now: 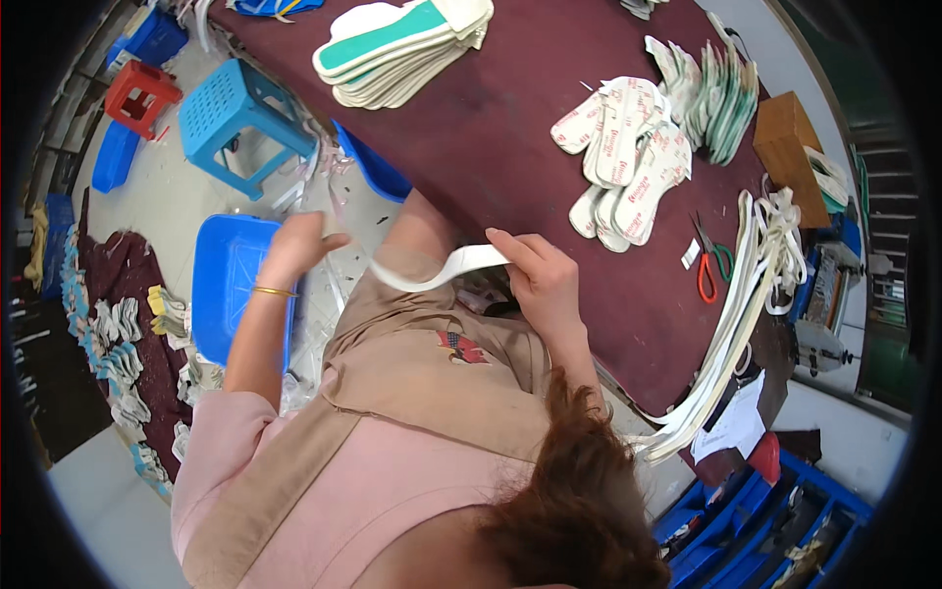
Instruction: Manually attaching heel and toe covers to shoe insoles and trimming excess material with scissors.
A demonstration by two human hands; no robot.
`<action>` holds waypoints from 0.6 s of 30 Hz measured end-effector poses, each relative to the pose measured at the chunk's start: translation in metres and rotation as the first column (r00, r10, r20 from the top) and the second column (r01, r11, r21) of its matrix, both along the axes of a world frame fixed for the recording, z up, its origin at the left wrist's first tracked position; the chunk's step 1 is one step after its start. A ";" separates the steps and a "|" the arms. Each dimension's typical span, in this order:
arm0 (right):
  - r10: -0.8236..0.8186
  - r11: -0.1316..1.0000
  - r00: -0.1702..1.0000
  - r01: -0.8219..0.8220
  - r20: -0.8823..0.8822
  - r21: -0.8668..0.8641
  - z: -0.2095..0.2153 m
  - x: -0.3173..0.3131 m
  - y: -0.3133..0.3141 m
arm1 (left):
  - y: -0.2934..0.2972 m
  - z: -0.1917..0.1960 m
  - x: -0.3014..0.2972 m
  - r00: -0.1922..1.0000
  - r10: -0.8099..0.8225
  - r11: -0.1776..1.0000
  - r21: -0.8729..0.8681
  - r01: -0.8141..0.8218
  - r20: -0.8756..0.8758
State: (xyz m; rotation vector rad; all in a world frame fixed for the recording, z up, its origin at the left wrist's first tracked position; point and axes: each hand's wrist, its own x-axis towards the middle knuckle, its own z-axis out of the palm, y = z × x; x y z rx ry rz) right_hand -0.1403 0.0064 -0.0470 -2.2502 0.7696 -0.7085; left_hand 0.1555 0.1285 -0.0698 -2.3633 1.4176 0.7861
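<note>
Between the thumb and fingers of my right hand (546, 287) is one end of a white strip (469, 260), like flat tape or webbing. The strip curves down to the left over my lap, and its far part is blurred. My left hand (298, 243) is over the edge of a blue plastic basin (232, 257), with its thumb sticking out toward the strip. Motion smears its fingers, so whether it holds anything is unclear. Right of my right hand, scissors (708, 270) with one orange and one green handle lie on the table beside a small white piece.
A dark red cloth covers the table (510, 147). On it are stacked insole-shaped pieces (392, 59), printed white pieces (628, 162), green-white bundles (716, 98) and long white strips (721, 344). A blue stool (231, 113) and a red stool (140, 96) stand left.
</note>
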 end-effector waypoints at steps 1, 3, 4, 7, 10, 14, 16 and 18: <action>0.012 0.995 1.000 -0.010 0.022 -0.097 0.007 -0.002 -0.003 | -0.019 -0.001 -0.025 0.951 0.044 0.942 -0.304 -0.142 -0.307; 0.019 0.981 0.999 -0.012 0.031 -0.193 0.008 -0.008 -0.003 | -0.050 0.002 -0.072 0.602 -0.202 0.769 -0.506 -0.391 -0.772; -0.027 0.986 0.996 0.040 0.085 -0.162 0.006 -0.010 -0.002 | -0.064 0.013 -0.094 0.335 -0.373 0.757 -0.493 -0.429 -0.865; -0.146 0.982 0.976 0.163 0.160 -0.099 0.003 -0.018 -0.001 | -0.078 0.021 -0.127 -0.063 -0.194 0.945 -0.170 -0.279 -0.979; -0.283 0.957 0.949 0.290 0.142 -0.031 -0.003 -0.033 0.000 | -0.078 0.016 -0.124 -0.394 0.084 0.969 0.168 -0.183 -0.915; -0.279 0.960 0.960 0.279 -0.004 0.022 -0.008 -0.044 0.002 | -0.079 0.022 -0.135 -0.089 0.013 0.965 0.035 -0.261 -0.996; -0.233 0.972 0.961 0.227 -0.148 -0.056 0.005 -0.037 0.005 | -0.078 0.026 -0.138 0.070 0.008 0.938 -0.017 -0.345 -0.998; -0.272 0.950 0.957 0.284 -0.101 0.130 0.011 -0.031 0.007 | -0.079 0.025 -0.135 0.231 0.014 0.898 -0.089 -0.430 -0.973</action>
